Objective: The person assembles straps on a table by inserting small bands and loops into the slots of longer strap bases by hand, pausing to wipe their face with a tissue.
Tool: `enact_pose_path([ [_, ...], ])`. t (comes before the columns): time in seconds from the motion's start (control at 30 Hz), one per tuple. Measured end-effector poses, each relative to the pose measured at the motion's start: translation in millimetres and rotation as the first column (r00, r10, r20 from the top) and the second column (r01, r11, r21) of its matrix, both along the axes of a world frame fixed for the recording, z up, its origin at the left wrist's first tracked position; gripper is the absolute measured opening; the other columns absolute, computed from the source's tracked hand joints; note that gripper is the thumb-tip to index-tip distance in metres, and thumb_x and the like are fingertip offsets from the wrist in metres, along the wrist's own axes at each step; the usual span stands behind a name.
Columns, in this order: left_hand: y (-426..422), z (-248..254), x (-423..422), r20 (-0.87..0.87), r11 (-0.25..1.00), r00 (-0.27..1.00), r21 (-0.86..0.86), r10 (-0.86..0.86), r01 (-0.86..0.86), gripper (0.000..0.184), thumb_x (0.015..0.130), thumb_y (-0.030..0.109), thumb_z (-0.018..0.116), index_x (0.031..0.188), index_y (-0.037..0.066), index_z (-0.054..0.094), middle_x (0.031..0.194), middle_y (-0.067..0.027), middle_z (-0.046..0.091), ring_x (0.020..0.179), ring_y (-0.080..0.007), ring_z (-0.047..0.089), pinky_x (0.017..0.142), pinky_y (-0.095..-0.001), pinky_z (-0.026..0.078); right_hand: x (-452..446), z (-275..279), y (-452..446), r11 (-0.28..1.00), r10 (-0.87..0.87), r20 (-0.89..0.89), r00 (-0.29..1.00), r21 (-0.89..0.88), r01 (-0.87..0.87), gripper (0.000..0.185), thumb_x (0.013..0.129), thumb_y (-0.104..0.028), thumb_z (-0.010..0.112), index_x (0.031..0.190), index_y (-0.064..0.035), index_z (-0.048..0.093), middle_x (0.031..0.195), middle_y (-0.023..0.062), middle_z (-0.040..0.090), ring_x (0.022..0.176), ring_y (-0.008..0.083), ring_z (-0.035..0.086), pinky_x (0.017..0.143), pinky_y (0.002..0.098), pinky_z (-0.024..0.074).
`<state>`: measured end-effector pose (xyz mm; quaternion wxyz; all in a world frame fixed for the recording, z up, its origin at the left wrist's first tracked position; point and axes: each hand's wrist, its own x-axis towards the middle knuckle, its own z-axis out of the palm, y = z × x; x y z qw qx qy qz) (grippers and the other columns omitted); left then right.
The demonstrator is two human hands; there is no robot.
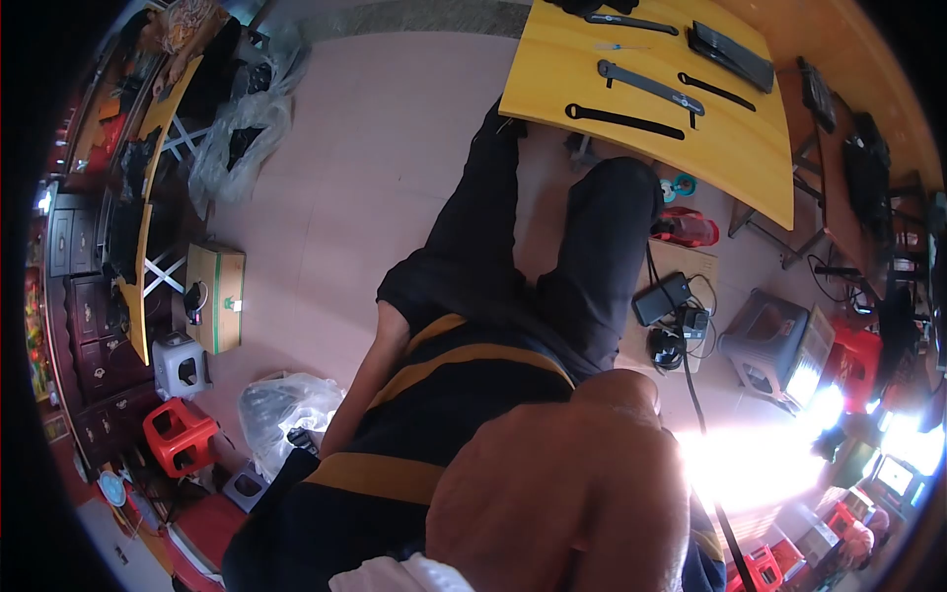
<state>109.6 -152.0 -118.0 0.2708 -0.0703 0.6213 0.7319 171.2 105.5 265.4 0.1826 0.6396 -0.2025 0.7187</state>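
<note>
My right hand point(557, 474) is raised very close to the camera, its back filling the lower middle. Its fingers are mostly folded away from sight, and whatever they touch cannot be made out. My left forearm point(357, 385) runs down beside my striped shirt point(464, 360). The left wrist disappears at the dark trousers point(464, 261) near my hip, so that hand is hidden. Beyond my knees, a yellow table point(562, 74) bears a black strap with a looped end point(626, 121), a longer grey strap-like piece point(651, 89), another black strap point(717, 91) and a flat black packet point(730, 57).
A cardboard sheet point(705, 261) on the floor at right holds a black power bank point(662, 299) and cables. A grey stool point(762, 335) stands beside it. To the left are a carton point(217, 296), a red stool point(180, 437) and a plastic bag point(286, 414).
</note>
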Motion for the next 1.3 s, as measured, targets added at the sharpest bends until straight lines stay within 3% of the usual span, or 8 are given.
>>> enact_pose_path([
  [0.03,4.7,-4.5,-4.4,-0.003,1.0,1.0,0.006,0.0,0.0,0.032,0.097,0.013,0.068,0.127,0.002,0.067,0.127,-0.01,0.069,0.115,-0.0215,0.066,0.098,-0.034,0.053,-0.3,1.4,1.4,1.0,-0.001,-0.004,1.0,0.007,0.001,0.05,0.098,-0.034,0.073,0.115,0.0112,0.063,0.103,0.021,0.063,0.085,0.0343,0.066,0.069,0.0414,0.0553],
  [0.1,10.6,-11.4,-15.9,-0.511,0.833,0.702,-0.509,-0.496,0.218,0.025,0.098,0.01,0.066,0.121,0.0,0.069,0.12,-0.0075,0.071,0.112,-0.0187,0.067,0.096,-0.0325,0.054,-2.9,4.4,4.2,1.0,-0.002,-0.019,1.0,0.016,0.002,0.049,0.098,-0.033,0.073,0.116,0.0112,0.062,0.104,0.0211,0.063,0.085,0.0344,0.066,0.07,0.0417,0.0554],
  [0.3,-28.6,-58.9,-16.9,-0.464,0.903,0.809,-0.389,-0.361,0.18,0.028,0.099,0.012,0.066,0.124,0.001,0.068,0.127,-0.0083,0.068,0.116,-0.0196,0.064,0.1,-0.0338,0.052,4.0,3.0,7.8,0.999,-0.021,0.015,1.0,-0.037,0.021,0.046,0.098,-0.03,0.073,0.115,0.0114,0.062,0.103,0.0217,0.062,0.085,0.0344,0.066,0.07,0.0418,0.0553],
  [0.4,-59.4,-85.9,-10.8,-0.381,0.821,0.833,-0.553,-0.4,0.141,0.028,0.098,0.012,0.068,0.123,-0.001,0.067,0.126,-0.0096,0.069,0.116,-0.0218,0.065,0.1,-0.0351,0.052,3.4,3.0,3.7,0.995,0.008,0.073,0.997,-0.101,-0.001,0.043,0.099,-0.028,0.072,0.112,0.0116,0.063,0.102,0.0222,0.063,0.084,0.0343,0.065,0.069,0.0413,0.0551],
  [0.5,-45.1,-15.9,11.2,-0.44,0.704,0.657,-0.682,-0.613,0.2,0.03,0.098,0.009,0.065,0.126,-0.002,0.064,0.124,-0.0179,0.069,0.114,-0.032,0.067,0.097,-0.0383,0.053,-10.4,0.9,2.2,0.988,0.051,0.127,0.991,-0.149,-0.032,0.041,0.099,-0.026,0.071,0.11,0.0119,0.063,0.101,0.0227,0.063,0.082,0.0341,0.065,0.068,0.0408,0.0549],
  [1.03,-105.0,69.9,58.9,-0.182,0.541,0.698,-0.771,-0.692,0.335,0.035,0.094,0.003,0.06,0.129,0.002,0.057,0.118,-0.028,0.064,0.106,-0.0476,0.063,0.086,-0.0441,0.053,0.2,-9.6,-1.2,0.958,0.181,0.354,0.917,-0.275,-0.083,0.03,0.101,-0.016,0.067,0.098,0.0133,0.065,0.094,0.0253,0.063,0.075,0.0334,0.065,0.062,0.038,0.054],
  [1.23,-100.6,64.1,48.6,-0.207,0.591,0.71,-0.727,-0.674,0.349,0.016,0.095,-0.001,0.055,0.109,-0.001,0.063,0.095,-0.0176,0.067,0.082,-0.0292,0.065,0.075,-0.0358,0.053,11.3,-11.2,-4.1,0.952,0.169,0.448,0.878,-0.305,-0.027,0.028,0.102,-0.013,0.065,0.094,0.0137,0.066,0.092,0.0262,0.063,0.073,0.0332,0.065,0.06,0.0372,0.0537],
  [1.3,-105.7,52.8,43.5,-0.304,0.82,0.847,-0.522,-0.436,0.235,0.014,0.102,0.002,0.052,0.104,-0.001,0.066,0.089,-0.0078,0.067,0.081,-0.0153,0.061,0.074,-0.0293,0.051,13.5,-9.4,3.0,0.967,0.061,0.417,0.907,-0.251,0.05,0.028,0.103,-0.013,0.063,0.091,0.0124,0.066,0.088,0.0247,0.062,0.069,0.0319,0.064,0.057,0.0367,0.0522],
])
